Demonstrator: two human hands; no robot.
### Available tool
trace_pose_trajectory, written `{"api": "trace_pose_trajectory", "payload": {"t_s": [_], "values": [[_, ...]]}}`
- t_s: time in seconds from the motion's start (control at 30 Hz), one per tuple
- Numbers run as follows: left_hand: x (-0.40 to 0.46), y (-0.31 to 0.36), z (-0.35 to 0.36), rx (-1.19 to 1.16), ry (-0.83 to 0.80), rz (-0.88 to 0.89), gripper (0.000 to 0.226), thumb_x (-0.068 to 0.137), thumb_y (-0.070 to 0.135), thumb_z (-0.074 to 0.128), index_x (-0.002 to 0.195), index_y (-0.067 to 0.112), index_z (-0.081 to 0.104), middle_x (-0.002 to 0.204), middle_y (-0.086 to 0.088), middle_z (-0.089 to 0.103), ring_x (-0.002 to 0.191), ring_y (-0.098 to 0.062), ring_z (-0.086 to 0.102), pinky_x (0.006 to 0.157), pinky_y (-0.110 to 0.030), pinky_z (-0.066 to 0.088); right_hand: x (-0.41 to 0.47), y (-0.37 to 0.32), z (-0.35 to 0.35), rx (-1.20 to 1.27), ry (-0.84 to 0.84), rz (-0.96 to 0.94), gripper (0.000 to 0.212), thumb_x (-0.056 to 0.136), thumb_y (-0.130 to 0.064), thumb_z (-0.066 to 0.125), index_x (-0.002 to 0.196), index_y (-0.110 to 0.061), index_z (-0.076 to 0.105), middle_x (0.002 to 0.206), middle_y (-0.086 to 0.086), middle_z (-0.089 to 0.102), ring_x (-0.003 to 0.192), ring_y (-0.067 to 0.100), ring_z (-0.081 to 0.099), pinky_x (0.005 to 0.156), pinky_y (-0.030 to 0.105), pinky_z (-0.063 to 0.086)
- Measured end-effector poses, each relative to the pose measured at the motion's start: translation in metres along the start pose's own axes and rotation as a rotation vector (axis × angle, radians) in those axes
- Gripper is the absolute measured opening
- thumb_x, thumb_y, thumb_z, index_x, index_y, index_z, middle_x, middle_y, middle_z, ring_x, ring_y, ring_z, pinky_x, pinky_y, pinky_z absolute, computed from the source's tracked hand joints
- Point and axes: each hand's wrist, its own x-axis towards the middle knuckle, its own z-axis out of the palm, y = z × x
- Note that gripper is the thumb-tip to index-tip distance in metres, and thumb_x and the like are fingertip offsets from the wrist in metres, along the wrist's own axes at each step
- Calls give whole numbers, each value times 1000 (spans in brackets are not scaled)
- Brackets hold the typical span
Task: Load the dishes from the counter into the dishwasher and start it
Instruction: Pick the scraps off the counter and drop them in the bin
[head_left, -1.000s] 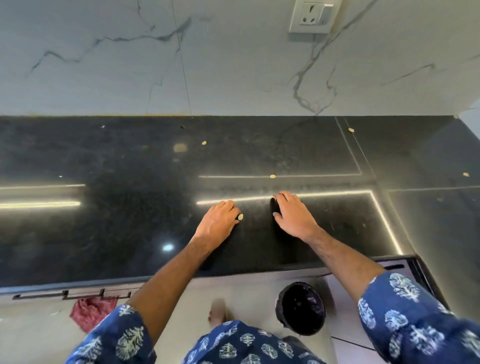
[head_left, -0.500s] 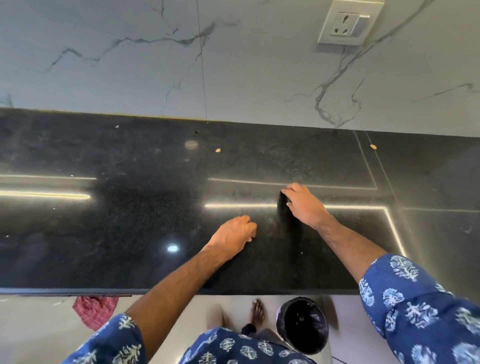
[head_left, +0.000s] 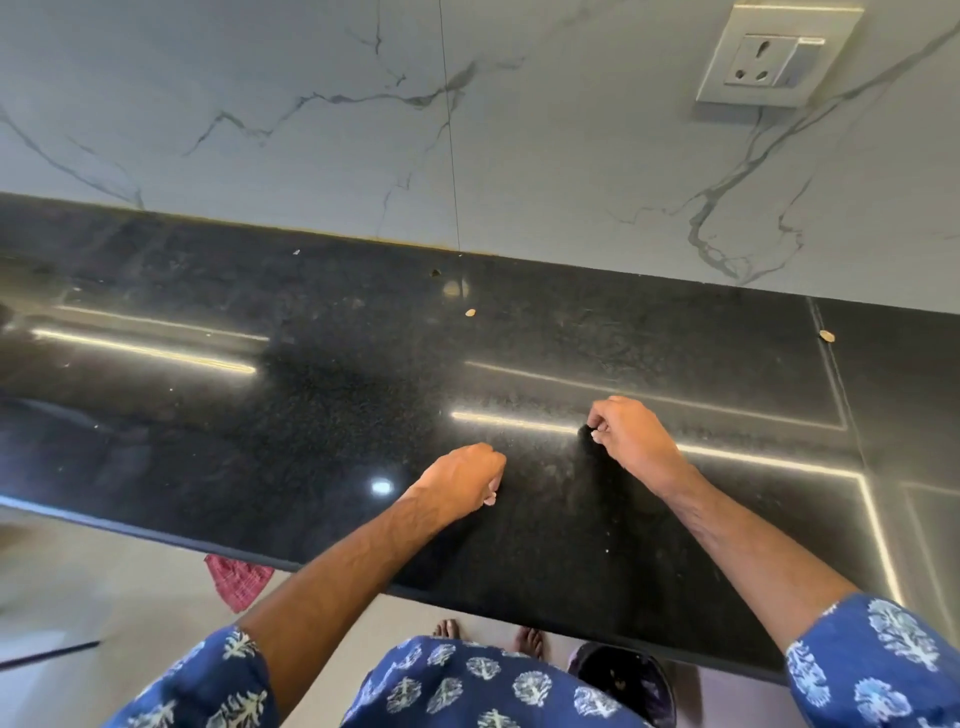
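No dishes and no dishwasher are in view. I look down on a black polished counter (head_left: 311, 415). My left hand (head_left: 462, 483) is curled into a fist on the counter, closed over a small crumb that is now hidden inside it. My right hand (head_left: 631, 436) is a little farther back and to the right. Its fingertips are bent down and pinched together on the stone, where a small crumb lay. Two loose pale crumbs lie farther back, one crumb (head_left: 470, 312) at the middle and another crumb (head_left: 827, 335) on the seam at the right.
A marble-look wall (head_left: 519, 156) rises behind the counter, with a socket (head_left: 774, 57) at the top right. Below the counter's front edge, a black bin (head_left: 623, 680) stands by my feet. A red cloth (head_left: 236, 579) hangs at the lower left.
My left hand went from flat beside a crumb to a fist over it. My right hand reached back and curled its fingers into a pinch. The view tilted and shifted.
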Motion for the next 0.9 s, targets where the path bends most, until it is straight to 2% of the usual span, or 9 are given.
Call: {"api": "trace_pose_trajectory", "payload": {"t_s": [0.17,0.23,0.4,0.53,0.67,0.77,0.83,0.9], "values": [[-8,1,4,56,44,29,16,90,15,67,103,18,58,105,-2,54,91,-20,56,76,-35,51,13,1,-13,145,-147,86,14,80,1,65,88,-9,71,85,4,71,80,21,69,76,37,57],[-11,1,7,-5,66,4,18,91,17,68,101,19,54,101,0,54,84,-15,53,72,-32,48,15,2,-15,162,-182,81,14,81,1,65,88,-9,70,84,6,72,79,22,69,73,36,56],[-13,1,11,-106,82,-51,23,91,18,69,89,28,49,93,8,48,81,-10,52,71,-24,41,17,2,-12,185,-145,53,13,80,-2,68,84,-14,70,83,-3,70,77,13,67,68,24,53],[-14,-4,9,-100,88,-25,17,91,23,70,92,23,53,95,9,45,82,-9,49,72,-23,40,26,-12,-6,335,-195,43,12,80,-9,74,84,-19,70,81,-5,72,74,9,67,62,17,50],[-16,-6,8,-35,104,72,11,95,23,64,101,19,55,102,2,50,90,-14,52,79,-30,48,33,-41,6,678,-279,92,16,85,-4,66,95,-14,74,81,1,71,72,7,65,65,22,55],[-21,-9,8,-30,114,171,13,94,19,60,93,23,48,93,4,49,83,-13,50,74,-30,45,40,-67,12,1074,-341,286,24,89,3,48,87,-4,71,75,4,64,67,8,60,60,22,51],[-24,-19,7,-119,126,208,16,93,18,59,90,26,46,89,10,48,79,-7,47,72,-26,42,49,-81,13,1353,-387,429,27,86,5,37,79,-4,62,69,5,52,58,12,51,51,22,42],[-25,-32,3,-329,187,151,14,92,17,63,97,28,56,87,17,49,79,0,49,75,-16,40,60,-91,15,1452,-416,504,24,86,0,35,77,-7,56,64,2,43,51,12,39,44,21,33]]}}
